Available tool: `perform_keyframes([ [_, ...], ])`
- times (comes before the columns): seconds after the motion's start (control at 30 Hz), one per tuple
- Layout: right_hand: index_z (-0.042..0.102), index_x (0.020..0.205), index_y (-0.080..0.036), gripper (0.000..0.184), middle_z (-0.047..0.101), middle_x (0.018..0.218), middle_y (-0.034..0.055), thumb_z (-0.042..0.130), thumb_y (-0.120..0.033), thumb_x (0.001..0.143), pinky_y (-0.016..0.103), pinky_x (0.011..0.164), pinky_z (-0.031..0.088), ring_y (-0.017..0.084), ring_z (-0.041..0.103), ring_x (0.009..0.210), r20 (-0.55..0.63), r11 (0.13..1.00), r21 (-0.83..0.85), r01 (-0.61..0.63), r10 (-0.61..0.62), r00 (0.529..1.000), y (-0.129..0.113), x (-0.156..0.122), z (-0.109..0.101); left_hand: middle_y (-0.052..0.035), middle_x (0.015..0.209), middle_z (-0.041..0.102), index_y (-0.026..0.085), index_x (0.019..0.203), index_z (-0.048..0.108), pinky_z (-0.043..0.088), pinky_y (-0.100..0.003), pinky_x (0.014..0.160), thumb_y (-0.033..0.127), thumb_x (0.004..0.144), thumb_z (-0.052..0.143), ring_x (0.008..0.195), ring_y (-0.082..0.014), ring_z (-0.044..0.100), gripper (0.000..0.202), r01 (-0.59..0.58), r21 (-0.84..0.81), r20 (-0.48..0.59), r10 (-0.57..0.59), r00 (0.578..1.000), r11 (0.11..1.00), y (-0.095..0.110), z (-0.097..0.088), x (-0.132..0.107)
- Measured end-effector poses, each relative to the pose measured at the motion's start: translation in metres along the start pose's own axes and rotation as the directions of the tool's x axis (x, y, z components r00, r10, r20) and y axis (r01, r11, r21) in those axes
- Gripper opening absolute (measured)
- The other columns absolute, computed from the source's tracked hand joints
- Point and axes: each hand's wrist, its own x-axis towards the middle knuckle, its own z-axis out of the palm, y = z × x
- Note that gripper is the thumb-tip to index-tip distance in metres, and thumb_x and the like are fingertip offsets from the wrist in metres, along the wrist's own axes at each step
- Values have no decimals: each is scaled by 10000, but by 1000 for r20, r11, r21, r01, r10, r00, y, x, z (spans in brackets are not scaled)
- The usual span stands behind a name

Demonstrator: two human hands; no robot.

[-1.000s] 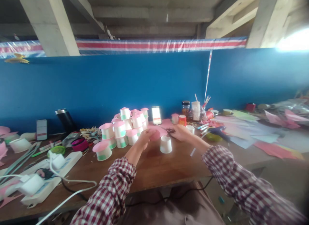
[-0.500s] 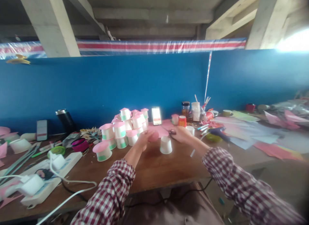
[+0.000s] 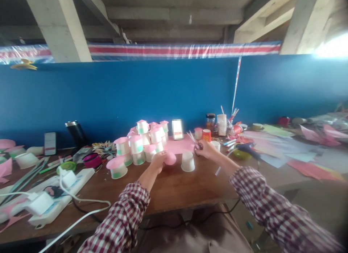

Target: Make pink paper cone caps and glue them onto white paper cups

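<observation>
Pinched in my left hand is a round pink paper disc, held just above the table. My right hand grips a pair of scissors by the handles, blades pointing up and to the left, apart from the disc. Between my hands an upturned white paper cup stands on the table. Behind it lies a sheet of pink paper. Left of my left hand are stacked paper cups with pink paper tops; one pink-topped cup stands in front of them.
A white power strip with chargers and cables lies at the left. At the back are a phone, a black flask and a lit screen. To the right are a red cup, a jar and loose coloured paper.
The pink disc and my left hand have moved slightly down and left, away from the scissors. The scissor blades now point upward, clear of the disc.
</observation>
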Motion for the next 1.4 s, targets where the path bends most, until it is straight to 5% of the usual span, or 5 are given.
perform_keyframes([
  [0.3, 598, 996, -173, 265, 665, 856, 71, 517, -354, 820, 239, 572, 346, 197, 605, 743, -72, 989, -115, -90, 82, 994, 12, 7, -8, -91, 1186, 562, 161, 1172, 540, 504, -422, 846, 332, 885, 544, 1010, -210, 579, 335, -127, 305, -20, 140, 990, 944, -6, -1, 0],
  [0.67, 617, 903, -164, 174, 667, 841, 98, 589, -282, 779, 256, 575, 363, 222, 611, 753, 52, 982, -186, -44, 54, 997, 2, -6, 12, -87, 1178, 570, 176, 1141, 562, 503, -408, 850, 333, 894, 529, 998, -197, 580, 295, -248, 473, 34, 264, 964, 845, -13, -4, -4],
  [0.87, 630, 930, -163, 224, 681, 843, 94, 615, -321, 772, 269, 613, 400, 227, 628, 773, 4, 997, -35, -75, 76, 997, 15, -4, 17, -82, 1144, 591, 162, 1080, 590, 462, -441, 904, 336, 885, 540, 1032, -205, 567, 265, -308, 548, -3, 370, 929, 778, -10, -5, -6],
  [1.03, 576, 1082, -160, 290, 687, 970, 88, 532, -300, 832, 268, 716, 462, 193, 644, 864, -140, 976, 213, -50, 81, 987, 22, 14, 24, -89, 1060, 658, 200, 970, 653, 428, -376, 930, 256, 823, 586, 1022, -248, 591, 171, -357, 559, 4, 427, 904, 749, 4, 12, 1],
  [1.4, 519, 1162, -139, 374, 669, 892, 99, 490, -307, 829, 313, 646, 507, 183, 619, 712, -421, 829, 551, 96, 176, 890, 10, 19, 55, -68, 1015, 701, 204, 940, 695, 455, -346, 870, 241, 776, 558, 965, -243, 623, 216, -426, 653, 257, 346, 902, 626, 24, 47, 32],
])
